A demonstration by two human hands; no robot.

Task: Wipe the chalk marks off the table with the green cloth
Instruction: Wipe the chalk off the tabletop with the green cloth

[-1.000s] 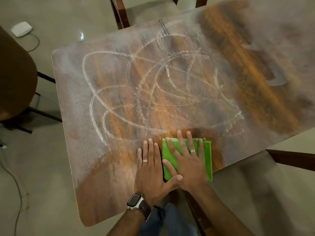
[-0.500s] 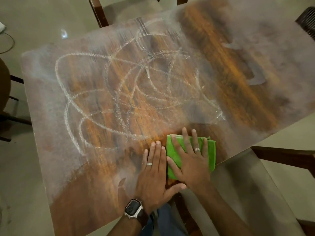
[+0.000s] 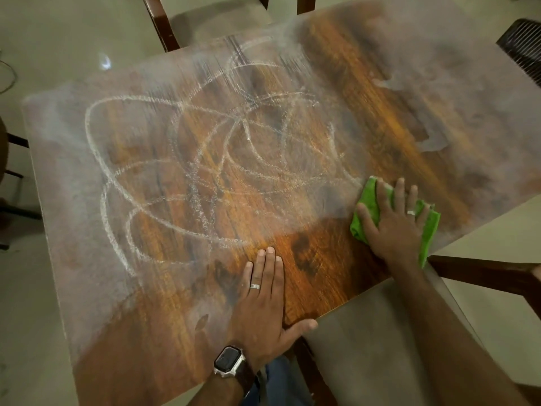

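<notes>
Right hand: the right hand (image 3: 393, 221) is lying flat on the green cloth (image 3: 368, 200), its fingers straight and slightly spread, and it is pressing the cloth down onto the table (image 3: 336, 276); a ring is showing on one finger.
Green cloth: it is sitting bunched and partly folded under the palm, close to the table's near edge and toward its right side, with green showing at the left of the hand and along its right side down toward the wrist.
Left hand: the left hand (image 3: 263, 300) is resting palm down on bare wood by the near edge, its four fingers straight and held together, its thumb sticking out to the right and reaching over the edge; it is gripping nothing. A ring is showing on one finger and a wristwatch (image 3: 229, 361) is sitting on the wrist.
Gap between hands: the two hands are lying well apart, with dark polished wood between them.
Chalk marks: the chalk marks (image 3: 205, 171) are looping in overlapping white ovals across the middle and left of the table, and the cloth is lying just beside their right end.
Table surface: a pale chalky haze is covering the left edge and the far right corner.
Surroundings: a wooden chair (image 3: 164, 27) is standing at the far edge.
</notes>
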